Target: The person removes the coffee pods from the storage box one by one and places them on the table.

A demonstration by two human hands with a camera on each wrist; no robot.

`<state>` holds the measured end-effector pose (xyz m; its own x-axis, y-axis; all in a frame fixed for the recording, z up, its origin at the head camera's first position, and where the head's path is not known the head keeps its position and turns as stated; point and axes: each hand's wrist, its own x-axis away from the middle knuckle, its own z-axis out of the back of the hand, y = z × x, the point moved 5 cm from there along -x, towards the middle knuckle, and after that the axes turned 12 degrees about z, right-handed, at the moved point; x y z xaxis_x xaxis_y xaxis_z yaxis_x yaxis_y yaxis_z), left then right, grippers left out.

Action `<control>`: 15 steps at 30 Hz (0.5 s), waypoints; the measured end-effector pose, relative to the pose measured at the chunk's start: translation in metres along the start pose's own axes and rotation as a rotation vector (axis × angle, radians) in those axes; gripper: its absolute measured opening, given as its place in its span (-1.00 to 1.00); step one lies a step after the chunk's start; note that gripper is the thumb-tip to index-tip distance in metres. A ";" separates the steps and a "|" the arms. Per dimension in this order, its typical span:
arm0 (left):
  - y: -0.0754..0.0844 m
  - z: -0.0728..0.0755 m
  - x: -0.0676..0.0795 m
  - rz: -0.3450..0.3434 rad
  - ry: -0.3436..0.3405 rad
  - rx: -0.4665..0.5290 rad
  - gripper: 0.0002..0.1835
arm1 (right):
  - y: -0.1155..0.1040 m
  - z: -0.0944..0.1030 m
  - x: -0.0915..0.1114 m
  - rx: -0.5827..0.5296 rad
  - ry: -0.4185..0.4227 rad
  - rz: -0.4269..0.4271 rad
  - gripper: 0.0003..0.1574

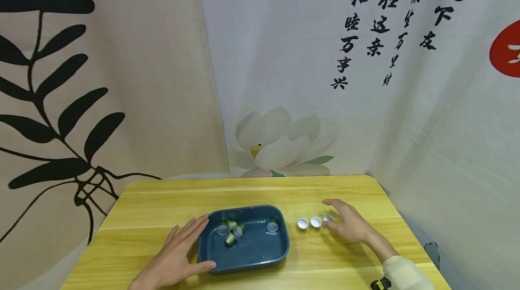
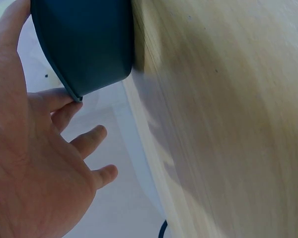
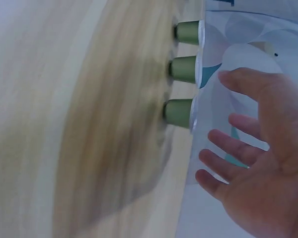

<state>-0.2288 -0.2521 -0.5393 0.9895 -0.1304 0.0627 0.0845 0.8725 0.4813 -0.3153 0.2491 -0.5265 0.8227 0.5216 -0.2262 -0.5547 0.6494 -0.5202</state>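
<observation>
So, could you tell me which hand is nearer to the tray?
Left: the left hand touches the tray at its left side; the right hand is apart, to its right, by the pods.

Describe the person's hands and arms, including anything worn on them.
The left hand is ungloved, with no sleeve in view. The right hand is ungloved too; behind its wrist comes a pale cream sleeve, with a small black-and-yellow object beside it, too small to identify.
</observation>
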 end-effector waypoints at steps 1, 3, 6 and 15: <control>0.000 0.000 0.000 0.000 -0.002 -0.002 0.27 | -0.003 0.001 -0.001 0.003 0.008 0.010 -0.15; -0.001 0.000 0.000 0.001 -0.009 0.002 0.27 | -0.011 0.003 -0.004 0.007 0.020 0.033 -0.17; -0.001 0.000 0.000 0.003 -0.013 0.004 0.27 | -0.025 0.004 -0.009 0.012 0.035 0.067 -0.20; 0.000 0.000 0.001 0.000 -0.013 0.018 0.27 | -0.064 0.000 -0.027 0.053 0.020 0.194 -0.25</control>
<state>-0.2278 -0.2520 -0.5389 0.9879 -0.1366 0.0740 0.0821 0.8637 0.4972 -0.3020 0.1932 -0.4875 0.7017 0.6291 -0.3343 -0.7084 0.5660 -0.4217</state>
